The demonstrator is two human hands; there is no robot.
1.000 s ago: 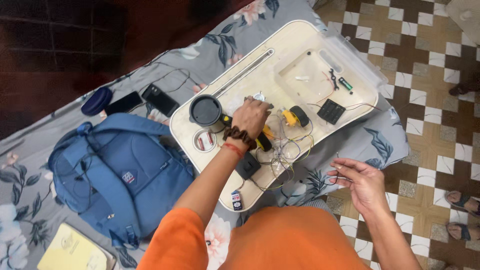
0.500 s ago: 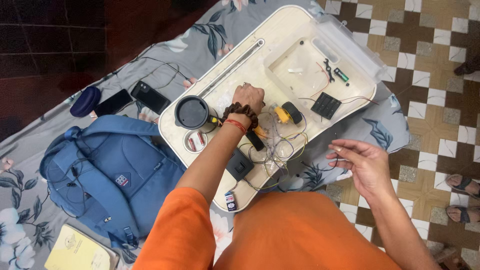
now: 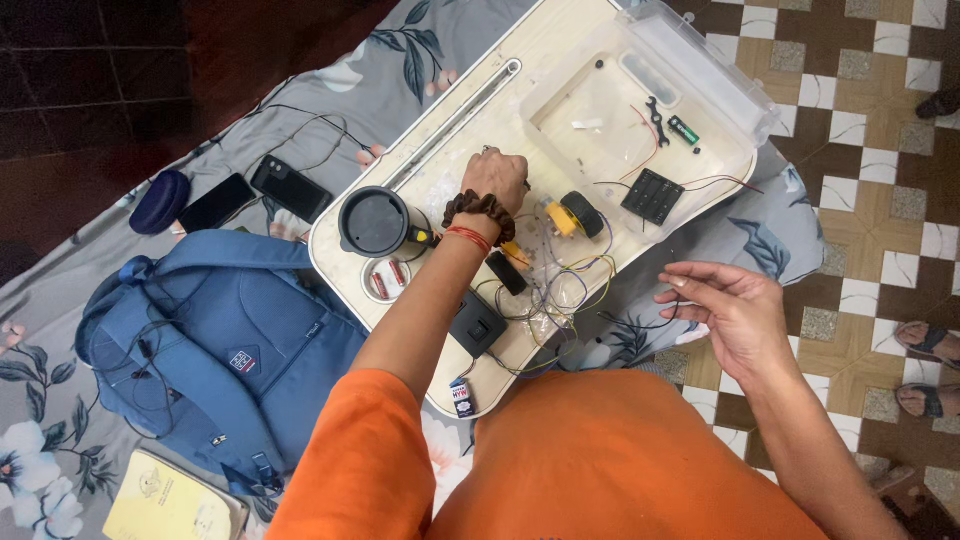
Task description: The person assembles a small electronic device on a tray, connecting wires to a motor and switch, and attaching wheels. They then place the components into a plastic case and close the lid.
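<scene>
Cream lap tray, L hand fisted, contents unclear, yellow motor just beside, R hand open, empty

Orange sleeves, brown bead bracelet, red thread on wrist

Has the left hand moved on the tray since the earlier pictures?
Yes. The left hand has gone up the tray, away from the yellow motor and toward the long slot.
</scene>
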